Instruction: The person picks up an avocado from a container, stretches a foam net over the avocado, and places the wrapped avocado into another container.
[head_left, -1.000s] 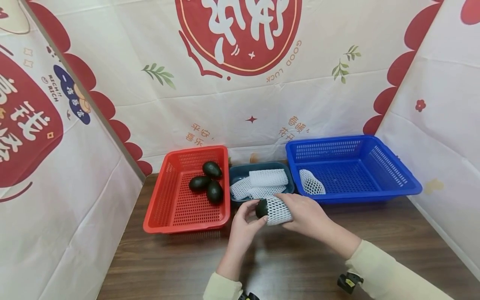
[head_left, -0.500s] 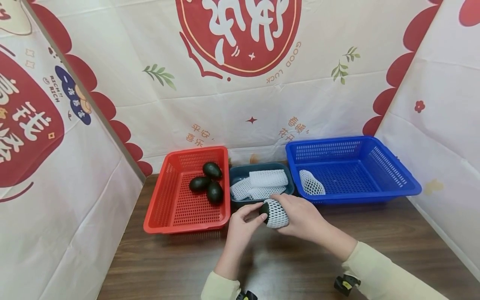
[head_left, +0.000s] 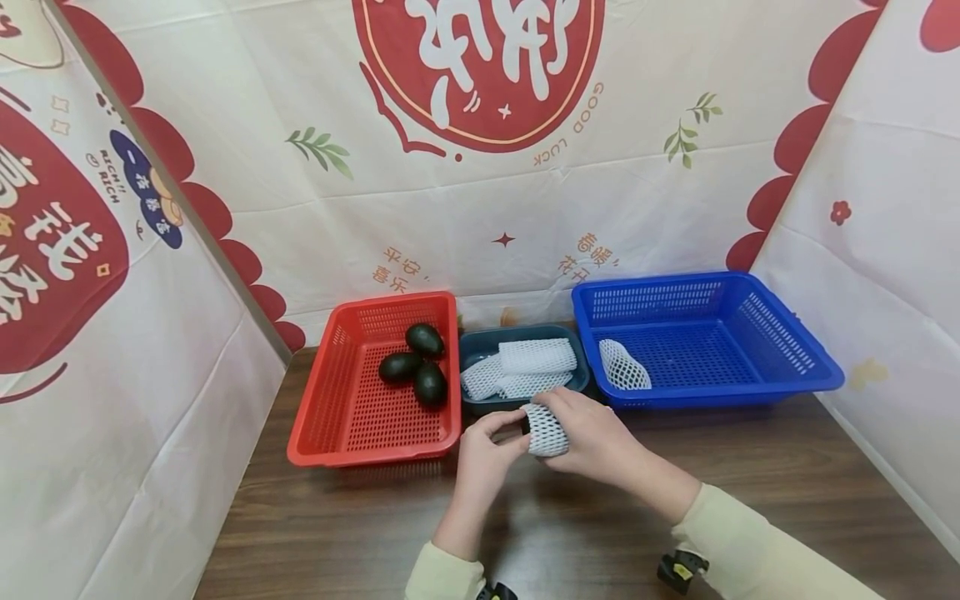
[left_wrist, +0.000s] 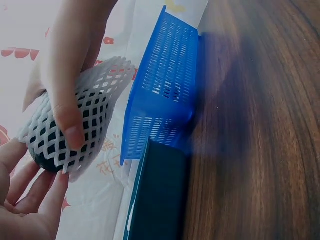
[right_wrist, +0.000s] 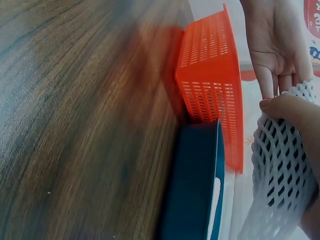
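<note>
In front of me an avocado (left_wrist: 44, 161) sits inside a white foam net sleeve (head_left: 546, 431), its dark bottom end showing at the sleeve's opening. My right hand (head_left: 596, 437) grips the sleeve and the fruit from the right, thumb pressed along the mesh in the left wrist view. At the open end, my left hand (head_left: 483, 458) pinches the sleeve's rim with its fingertips. The sleeve's other end tapers loosely past the right hand. Several bare avocados (head_left: 400, 367) lie in a red basket (head_left: 315, 421) on the left.
Between the baskets, a dark teal tray (head_left: 480, 337) holds several foam net sleeves (head_left: 536, 356). The blue basket (head_left: 750, 333) at the right contains one netted avocado (head_left: 624, 367). All stand on a wood-grain table (head_left: 360, 533) before a printed cloth backdrop (head_left: 480, 208).
The sleeve has been drawn further over the avocado, so less dark skin shows at its left end. My right hand has shifted slightly left.
</note>
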